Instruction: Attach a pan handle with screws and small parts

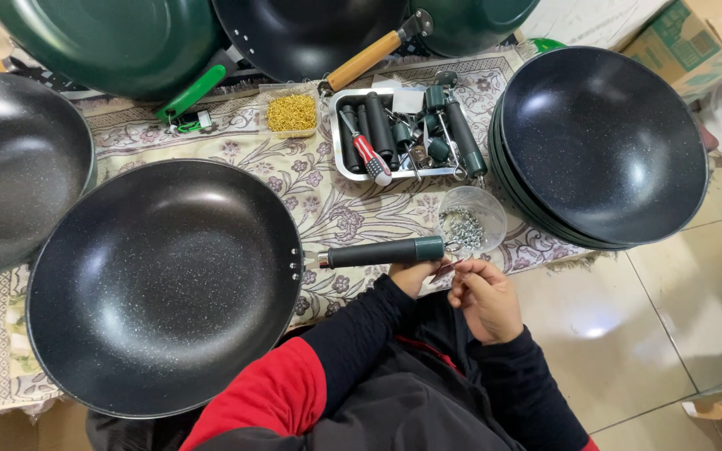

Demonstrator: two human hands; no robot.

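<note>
While our two hands meet just below the end of the dark green handle (386,251), the left hand (412,276) sits curled under the handle's tip and the right hand (485,299) pinches a small thin piece (444,269) between thumb and fingertips; what the piece is we cannot tell, and how tightly the left hand is closed is hidden by the sleeve. We have them close together at the handle end, seemingly so the small part can be worked there. The handle runs out to 9 o'clock into the big black wok (163,286), which lies flat on the patterned cloth (327,205) over the table, its weight keeping it steady. At 12 o'clock from the hands, touching distance, stands a clear plastic cup (471,217) of small metal rings, kept near for picking. Farther toward 12 o'clock a steel tray (401,134) holds spare handles and a red screwdriver (366,154), with a small tub of yellow fasteners (292,113) at its 9 o'clock. At 2 o'clock rests a stack of black woks (602,146); more pans crowd 10 and 11 o'clock.
</note>
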